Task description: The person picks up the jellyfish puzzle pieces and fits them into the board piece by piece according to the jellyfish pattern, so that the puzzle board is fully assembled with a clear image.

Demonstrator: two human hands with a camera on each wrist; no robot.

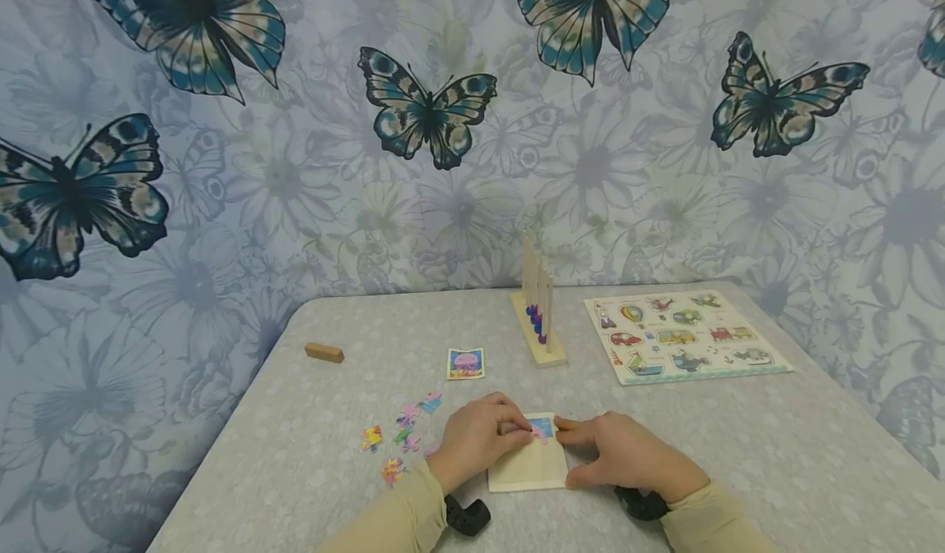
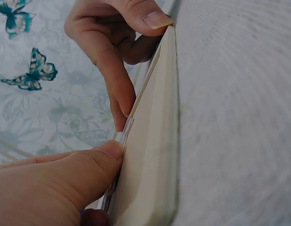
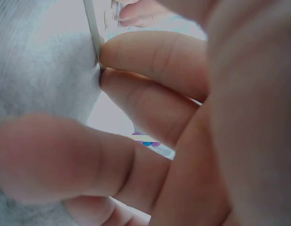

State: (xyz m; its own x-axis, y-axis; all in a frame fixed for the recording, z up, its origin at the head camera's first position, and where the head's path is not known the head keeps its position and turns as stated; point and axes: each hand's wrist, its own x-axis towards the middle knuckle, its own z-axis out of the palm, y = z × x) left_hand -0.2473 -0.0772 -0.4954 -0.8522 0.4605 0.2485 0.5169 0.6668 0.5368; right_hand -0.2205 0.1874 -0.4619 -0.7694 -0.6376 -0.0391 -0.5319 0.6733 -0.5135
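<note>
A small light wooden puzzle tray [image 1: 527, 467] lies between the two hands. Blue-and-pink jigsaw pieces [image 1: 542, 427] sit in its upper right corner. My left hand [image 1: 476, 438] reaches over the tray's left side, thumb and index finger pinching a puzzle piece at these pieces; the fingers hide most of it. Close up in the left wrist view, the left thumb [image 2: 105, 153] lies low on the tray's surface. My right hand [image 1: 627, 452] rests along the tray's right edge, fairly straight fingertips [image 3: 112, 52] touching the upper part and thumb by the lower corner.
Loose jigsaw pieces [image 1: 408, 438] lie scattered left of the tray. Beyond it is a jellyfish picture card [image 1: 466, 363]. A pegged wooden stand with beads [image 1: 545, 348] and a vehicle picture board [image 1: 687, 340] stand further back. A wooden block [image 1: 325, 353] lies far left.
</note>
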